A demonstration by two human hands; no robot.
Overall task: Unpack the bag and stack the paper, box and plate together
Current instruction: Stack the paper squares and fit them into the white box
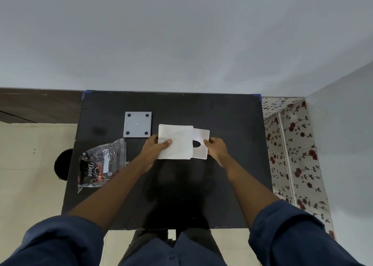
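The left hand (154, 147) has a grip on the paper (175, 141); the right hand (215, 147) pinches the white box (200, 144) beside it. The grey plate (137, 124) and bag (101, 165) lie on the desk (222, 175).

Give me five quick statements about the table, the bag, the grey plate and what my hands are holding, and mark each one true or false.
1. The left hand grips the white paper. True.
2. The grey plate lies under the paper. False: it sits apart, on the table behind the left hand.
3. The bag lies left of the hands. True.
4. The right hand is empty. False: it holds a white card with a hole.
5. The bag is held in a hand. False: neither hand touches it.
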